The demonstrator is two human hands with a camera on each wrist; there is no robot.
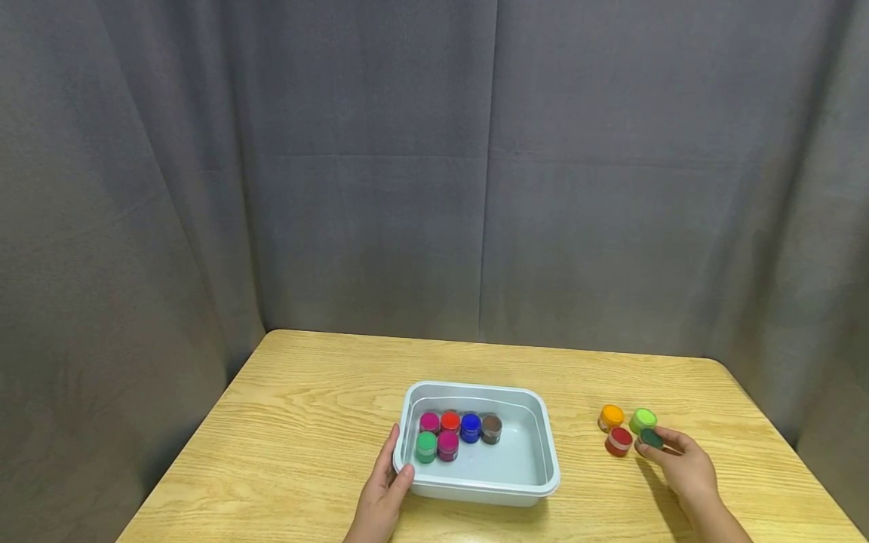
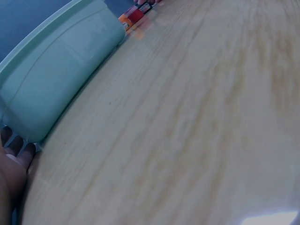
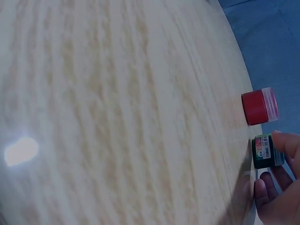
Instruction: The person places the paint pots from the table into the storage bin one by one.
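My right hand (image 1: 687, 466) pinches a dark green jar (image 1: 650, 439) between thumb and fingers; the right wrist view shows the same labelled jar (image 3: 267, 152) in the fingers, close to the tabletop. Beside it stand a dark red jar (image 1: 618, 442), a light green jar (image 1: 643, 421) and an orange jar (image 1: 611, 418). My left hand (image 1: 382, 494) holds the left end of a pale grey tray (image 1: 475, 492), thumb at the near corner. Inside the tray, toward its left, several jars stand in two rows, among them a blue jar (image 1: 471, 427) and a brown jar (image 1: 492, 428).
The wooden table (image 1: 305, 422) extends to both sides of the tray, with its far edge against a grey curtain (image 1: 366, 226). More curtain hangs along the left and right sides.
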